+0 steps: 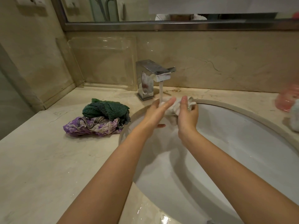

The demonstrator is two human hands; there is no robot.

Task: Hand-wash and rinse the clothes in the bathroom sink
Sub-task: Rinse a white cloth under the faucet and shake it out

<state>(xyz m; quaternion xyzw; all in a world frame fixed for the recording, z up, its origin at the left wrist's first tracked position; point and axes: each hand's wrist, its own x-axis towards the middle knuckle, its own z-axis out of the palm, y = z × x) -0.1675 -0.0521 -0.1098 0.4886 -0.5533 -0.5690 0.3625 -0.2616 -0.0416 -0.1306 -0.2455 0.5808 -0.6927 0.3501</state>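
Observation:
A small white cloth (175, 108) is pressed between my two hands over the white oval sink (234, 143). My left hand (157, 113) lies flat against its left side with fingers straight, under the running water. My right hand (187, 114) curls around the cloth's right side and grips it. A stream of water (161, 92) falls from the chrome tap (151, 78) onto the cloth and my left fingers. On the counter to the left of the sink lie a dark green towel (105, 109) and, under it, a purple patterned garment (93, 126).
The beige marble counter (48, 159) surrounds the sink. A clear plastic tray (103, 62) leans on the back wall. A pink object (288, 99) and a pale cloth (294, 117) sit at the right edge. A mirror frame (161, 25) runs above.

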